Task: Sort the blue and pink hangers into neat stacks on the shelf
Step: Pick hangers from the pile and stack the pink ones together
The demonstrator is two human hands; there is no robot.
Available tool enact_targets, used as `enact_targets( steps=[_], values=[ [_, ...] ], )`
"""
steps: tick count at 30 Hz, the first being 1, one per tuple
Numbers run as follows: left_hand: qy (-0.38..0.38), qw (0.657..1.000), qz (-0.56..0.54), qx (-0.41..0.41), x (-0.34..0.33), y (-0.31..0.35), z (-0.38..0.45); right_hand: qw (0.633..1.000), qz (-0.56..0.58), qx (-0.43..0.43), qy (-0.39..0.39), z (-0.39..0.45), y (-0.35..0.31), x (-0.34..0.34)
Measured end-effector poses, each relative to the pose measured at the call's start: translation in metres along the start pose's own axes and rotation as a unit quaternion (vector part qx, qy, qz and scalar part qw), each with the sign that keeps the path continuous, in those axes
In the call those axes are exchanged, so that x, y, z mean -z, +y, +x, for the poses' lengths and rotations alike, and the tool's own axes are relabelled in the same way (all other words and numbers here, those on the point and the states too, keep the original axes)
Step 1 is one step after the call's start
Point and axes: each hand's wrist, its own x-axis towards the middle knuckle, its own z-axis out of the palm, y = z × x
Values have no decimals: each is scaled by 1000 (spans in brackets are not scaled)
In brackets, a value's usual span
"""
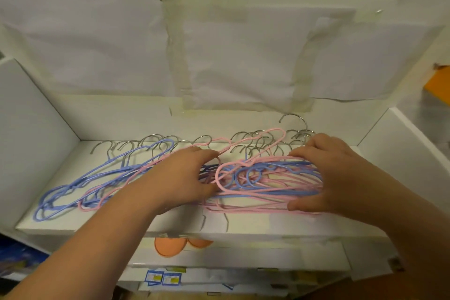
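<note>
shelf [243, 228]: white, and we've got every hanger lying flat on it, metal hooks toward the back wall
mixed pile [267, 180]: pink and blue hangers tangled together on the shelf's right half
blue hangers [73, 192]: loose bunch on the shelf's left end, a few pink ones mixed in
left hand [180, 178]: fingers curled into the pile's left edge, gripping the wires
right hand [333, 175]: fingers and thumb clamped round the pile's right end
</note>
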Motion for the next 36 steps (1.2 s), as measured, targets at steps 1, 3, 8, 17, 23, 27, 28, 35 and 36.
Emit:
enact_targets(
  steps=[1, 3, 8, 17, 23, 27, 28, 35, 36],
  values=[
    [2, 1000, -2, 9, 0, 2, 1, 1000, 3, 4, 2, -3, 3, 0],
    [8, 1000, -7, 21, -3, 7, 2, 1000, 7, 10, 13, -8, 9, 0],
    [6, 999, 9, 40, -8, 21, 2, 998, 32, 11, 53, -23, 25, 4],
    [-5, 997, -20, 79, -10, 76, 3, 992, 92, 29, 87, -56, 50, 6],
    [51, 995, 2, 83, -18, 128, -27, 987, 110, 59, 103, -89, 63, 7],
    [84, 994, 48, 56, -26, 137, -60, 986, 124, 49, 101, -119, 61, 8],
    [87, 993, 52, 54, -26, 140, -68, 985, 122, 42, 111, -128, 59, 8],
    [80, 993, 89, 11, -45, 172, -125, 984, 66, -62, 153, -222, 42, 3],
    [74, 994, 85, -3, -50, 178, -130, 982, 58, -80, 159, -239, 42, 1]
  ],
)
